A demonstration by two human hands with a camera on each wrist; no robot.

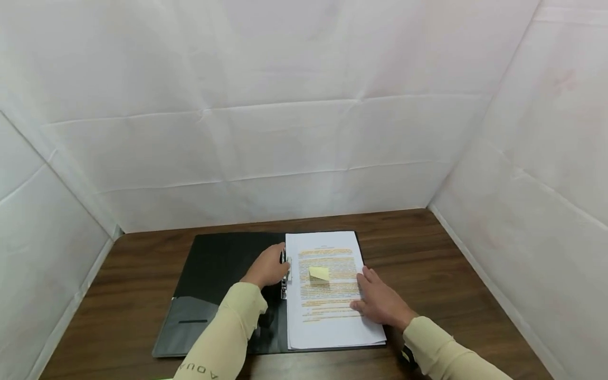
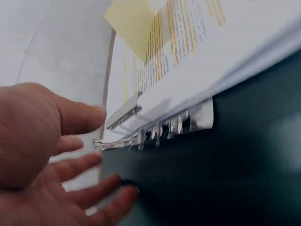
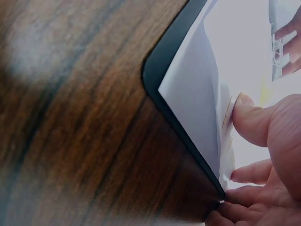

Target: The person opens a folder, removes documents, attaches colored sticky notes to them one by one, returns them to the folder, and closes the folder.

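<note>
From the head view, a black folder (image 1: 223, 287) is seen lying open on a wooden table (image 1: 451, 274), and everything is placed against it. On the folder's right half a stack of printed papers (image 1: 332, 316) is laid, marked with orange highlighting, and a yellow sticky note (image 1: 319, 273) is stuck near the middle of the top sheet. At the folder's spine the metal clip (image 1: 285, 285) is met by the left hand (image 1: 268, 268), its fingers bent over the clip's upper end. Whether the clip is actually gripped cannot be told from here. On the right side of the stack the right hand (image 1: 380, 303) is laid flat, fingers spread and relaxed, pressing the sheets down.

From the left wrist, the clip (image 2: 155, 125) is shown at the stack's edge, over the dark folder (image 2: 235, 179). The left hand (image 2: 42, 165) is held wide, fingers (image 2: 84, 117) extended toward the clip.

From the right wrist, the folder's rounded corner (image 3: 160, 80) is seen on the table (image 3: 70, 117), with the papers (image 3: 197, 113) inside it. The right hand (image 3: 277, 155) is rested on the sheets, thumb pressed to the page edge.
</note>
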